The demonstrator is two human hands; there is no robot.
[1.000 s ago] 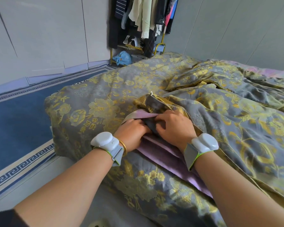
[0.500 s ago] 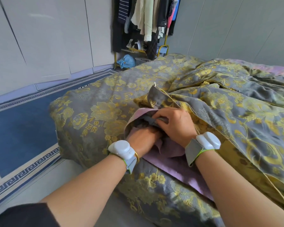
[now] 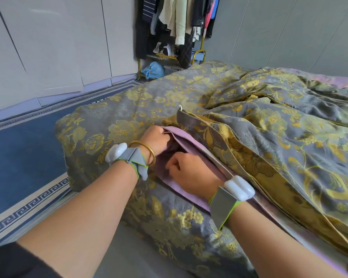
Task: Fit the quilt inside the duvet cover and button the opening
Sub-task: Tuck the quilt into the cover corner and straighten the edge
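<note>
The grey duvet cover (image 3: 269, 141) with gold flowers lies rumpled across the bed, its opening near the bed's front left corner. A lilac quilt (image 3: 187, 143) shows in that opening as a folded edge. My left hand (image 3: 157, 141) is closed on the lilac edge at the far end of the opening. My right hand (image 3: 191, 173) is a fist pressed down on the lilac fabric just below it; its fingertips are hidden. A small white loop (image 3: 180, 107) sticks up at the cover's flap corner.
The bed (image 3: 113, 125) carries a matching floral sheet, and its corner lies left of my hands. A blue patterned rug (image 3: 18, 149) covers the floor to the left. A clothes rack (image 3: 177, 31) and a blue bag (image 3: 152, 70) stand at the far wall.
My left hand moved up and forward to the far end of the opening. My right hand came off the cover flap and dropped lower onto the lilac fabric. The flap lies flatter.
</note>
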